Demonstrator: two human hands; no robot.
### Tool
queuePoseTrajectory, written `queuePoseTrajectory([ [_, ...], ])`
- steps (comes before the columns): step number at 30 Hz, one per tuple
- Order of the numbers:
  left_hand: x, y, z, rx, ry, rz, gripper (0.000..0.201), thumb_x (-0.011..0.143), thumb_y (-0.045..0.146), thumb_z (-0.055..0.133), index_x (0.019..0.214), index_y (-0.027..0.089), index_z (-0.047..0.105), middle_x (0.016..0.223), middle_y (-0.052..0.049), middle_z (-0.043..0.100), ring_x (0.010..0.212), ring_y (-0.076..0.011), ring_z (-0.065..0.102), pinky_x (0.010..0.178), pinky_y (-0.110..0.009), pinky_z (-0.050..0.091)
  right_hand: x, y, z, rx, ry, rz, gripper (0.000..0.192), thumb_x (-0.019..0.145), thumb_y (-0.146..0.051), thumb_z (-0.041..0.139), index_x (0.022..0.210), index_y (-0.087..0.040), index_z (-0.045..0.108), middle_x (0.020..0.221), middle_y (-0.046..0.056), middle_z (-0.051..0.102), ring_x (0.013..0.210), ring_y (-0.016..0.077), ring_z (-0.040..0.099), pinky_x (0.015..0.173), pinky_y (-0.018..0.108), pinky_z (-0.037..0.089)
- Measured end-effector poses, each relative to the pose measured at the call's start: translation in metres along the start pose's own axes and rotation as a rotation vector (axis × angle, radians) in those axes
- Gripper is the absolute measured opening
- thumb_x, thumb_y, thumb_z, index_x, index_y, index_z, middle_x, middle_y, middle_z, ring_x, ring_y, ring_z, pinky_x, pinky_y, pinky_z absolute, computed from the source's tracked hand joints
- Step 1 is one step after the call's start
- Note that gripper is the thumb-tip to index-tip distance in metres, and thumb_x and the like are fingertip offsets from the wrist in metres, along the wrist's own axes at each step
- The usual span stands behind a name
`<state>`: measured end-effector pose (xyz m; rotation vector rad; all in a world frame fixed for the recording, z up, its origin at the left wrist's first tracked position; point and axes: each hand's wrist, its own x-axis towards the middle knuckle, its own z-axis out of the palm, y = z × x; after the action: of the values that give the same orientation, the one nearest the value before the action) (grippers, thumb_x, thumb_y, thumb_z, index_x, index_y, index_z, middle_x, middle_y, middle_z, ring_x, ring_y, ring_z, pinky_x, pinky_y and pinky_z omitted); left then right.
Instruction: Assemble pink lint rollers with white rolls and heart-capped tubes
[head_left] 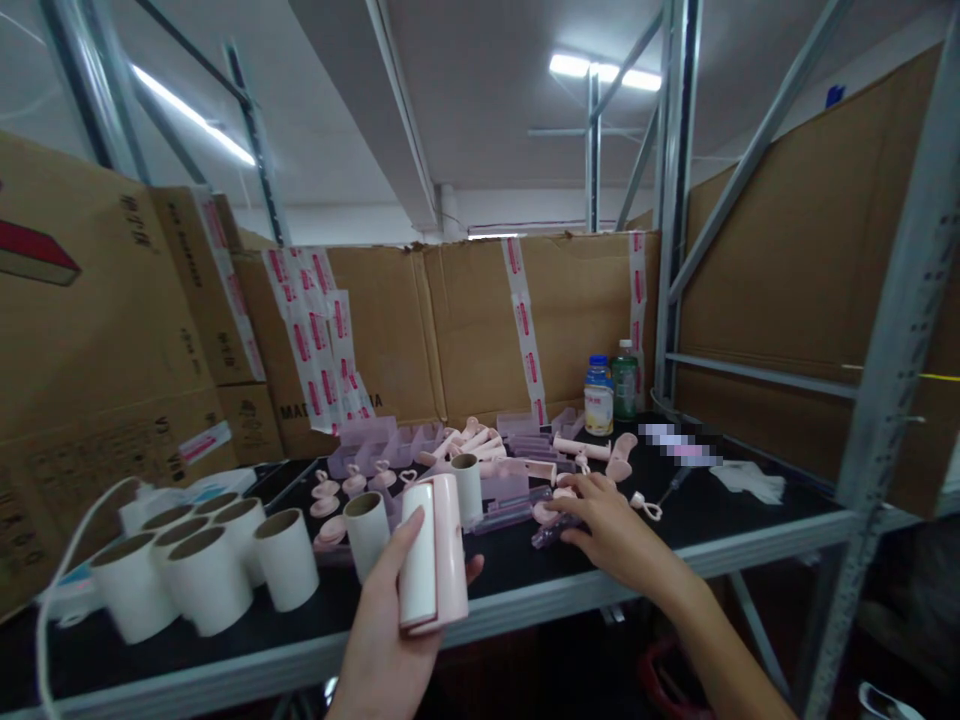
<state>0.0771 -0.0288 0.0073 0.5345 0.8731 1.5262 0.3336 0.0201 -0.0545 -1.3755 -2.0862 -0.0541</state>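
White paper rolls crowd the table's left front edge. The left hand clasps an upright pink-cased roller over that edge. Further right, the right hand's fingers press onto small pink plastic parts; two bottles stand behind.

Left hand grips a pink roller; right hand touches pink parts.

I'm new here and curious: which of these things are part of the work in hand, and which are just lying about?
In use:
left hand holding pink-cased roller
right hand on pink parts
white rolls

Lying about:
two bottles
cardboard boxes
white glove
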Motion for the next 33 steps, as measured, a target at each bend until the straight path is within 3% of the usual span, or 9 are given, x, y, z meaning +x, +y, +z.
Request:
queuePoseTrajectory([
  [3, 0.003, 0.001, -0.002, 0.055, 0.017, -0.004, 0.027, 0.087, 0.018, 0.073, 0.113, 0.010, 0.069, 0.082, -0.006, 0.076, 0.061, -0.0173, 0.072, 0.067, -0.039, 0.068, 0.001, -0.006, 0.003, -0.003, -0.021, -0.008, 0.036, 0.085, -0.008, 0.072, 0.114, -0.029, 0.077, 0.131, 0.010, 0.063, 0.126, 0.0308, 0.054, 0.108, 0.050, 0.043],
  [6, 0.002, 0.001, -0.003, 0.068, -0.040, 0.012, 0.026, 0.091, 0.023, 0.068, 0.112, 0.009, 0.069, 0.079, -0.007, 0.075, 0.060, -0.0176, 0.072, 0.066, -0.035, 0.067, 0.003, -0.008, 0.001, 0.024, 0.000, -0.045, 0.027, 0.088, -0.009, 0.069, 0.107, -0.027, 0.076, 0.133, 0.009, 0.064, 0.128, 0.0308, 0.054, 0.109, 0.051, 0.042],
  [11, -0.008, -0.001, -0.003, 0.067, -0.229, 0.021, 0.027, 0.092, 0.034, 0.065, 0.101, 0.008, 0.067, 0.079, -0.009, 0.074, 0.056, -0.0165, 0.067, 0.058, -0.031, 0.062, -0.005, -0.030, -0.020, 0.294, 0.210, -0.108, 0.025, 0.101, -0.027, 0.058, 0.125, -0.024, 0.065, 0.124, 0.010, 0.070, 0.116, 0.0269, 0.064, 0.101, 0.044, 0.050],
  [14, -0.016, -0.001, -0.004, 0.061, -0.303, 0.034, 0.030, 0.085, 0.037, 0.073, 0.096, 0.011, 0.066, 0.080, -0.006, 0.071, 0.057, -0.0156, 0.064, 0.056, -0.033, 0.062, -0.020, -0.057, -0.041, 0.377, 0.221, -0.112, 0.030, 0.103, -0.033, 0.054, 0.131, -0.026, 0.063, 0.114, 0.009, 0.073, 0.099, 0.0239, 0.069, 0.085, 0.035, 0.056],
  [18, -0.028, 0.001, -0.002, 0.158, -0.298, 0.103, 0.041, 0.072, 0.036, 0.084, 0.100, 0.015, 0.063, 0.078, -0.005, 0.072, 0.063, -0.0201, 0.070, 0.055, -0.033, 0.064, -0.034, -0.084, -0.058, 0.402, 0.158, -0.154, 0.032, 0.100, -0.037, 0.060, 0.131, -0.031, 0.067, 0.112, 0.007, 0.074, 0.094, 0.0231, 0.070, 0.081, 0.032, 0.056],
  [24, -0.039, 0.002, 0.001, 0.264, -0.236, 0.202, 0.054, 0.069, 0.037, 0.088, 0.113, 0.017, 0.065, 0.080, -0.004, 0.073, 0.057, -0.0179, 0.068, 0.052, -0.027, 0.060, -0.035, -0.093, -0.058, 0.474, 0.080, -0.152, 0.021, 0.098, -0.038, 0.065, 0.115, -0.028, 0.072, 0.094, 0.002, 0.076, 0.074, 0.0161, 0.069, 0.065, 0.023, 0.053],
  [27, -0.039, 0.001, 0.000, 0.297, -0.247, 0.207, 0.062, 0.067, 0.038, 0.090, 0.119, 0.017, 0.063, 0.083, -0.006, 0.075, 0.057, -0.0189, 0.069, 0.051, -0.027, 0.060, -0.034, -0.094, -0.058, 0.498, 0.069, -0.149, 0.021, 0.098, -0.037, 0.065, 0.115, -0.027, 0.073, 0.099, 0.003, 0.077, 0.078, 0.0170, 0.070, 0.068, 0.024, 0.054],
  [33, -0.039, 0.001, -0.003, 0.405, -0.241, 0.299, 0.060, 0.070, 0.042, 0.087, 0.120, 0.018, 0.064, 0.087, -0.007, 0.076, 0.058, -0.0201, 0.069, 0.053, -0.028, 0.060, -0.036, -0.097, -0.060, 0.516, 0.076, -0.167, 0.021, 0.098, -0.037, 0.066, 0.115, -0.028, 0.074, 0.101, 0.004, 0.077, 0.086, 0.0187, 0.071, 0.077, 0.026, 0.056],
])
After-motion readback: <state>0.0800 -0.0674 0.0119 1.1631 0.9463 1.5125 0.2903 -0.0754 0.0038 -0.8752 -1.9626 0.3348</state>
